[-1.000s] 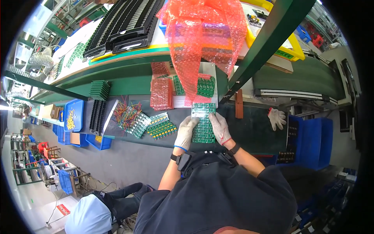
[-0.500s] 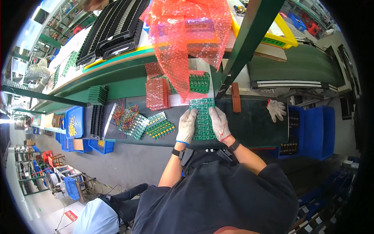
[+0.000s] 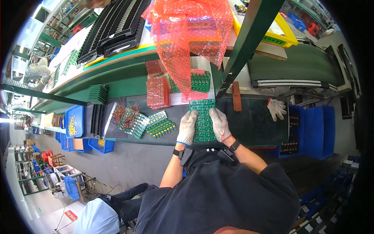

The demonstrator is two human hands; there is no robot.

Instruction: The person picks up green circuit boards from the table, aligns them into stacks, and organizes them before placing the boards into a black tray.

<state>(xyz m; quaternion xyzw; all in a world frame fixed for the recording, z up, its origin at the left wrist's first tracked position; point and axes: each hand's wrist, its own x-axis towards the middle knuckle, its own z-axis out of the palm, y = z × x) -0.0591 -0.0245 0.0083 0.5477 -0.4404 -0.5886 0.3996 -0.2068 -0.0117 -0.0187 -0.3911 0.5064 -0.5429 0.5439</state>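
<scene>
A long panel of green circuit boards (image 3: pixel 204 124) lies before me at the near edge of the dark bench. My left hand (image 3: pixel 187 128), in a white knit glove, grips its left edge. Gloved the same way, my right hand (image 3: pixel 220 124) closes on the right edge. Both thumbs rest along the top face; the other fingers are mostly hidden. Left of my hands lie green boards with yellow parts (image 3: pixel 161 126), beside boards with red and yellow wires (image 3: pixel 130 120). Beyond the panel, more green boards (image 3: pixel 200 82) sit partly behind hanging pink bubble wrap (image 3: pixel 171 58).
Pink bubble-wrapped packs (image 3: pixel 157 93) stand at the back. A green post (image 3: pixel 249 43) rises right of centre. On the right lie a brown bar (image 3: pixel 236 96) and a spare glove (image 3: pixel 277 109). A blue tray (image 3: pixel 74 130) with yellow parts sits left, near a black rack (image 3: pixel 97 121).
</scene>
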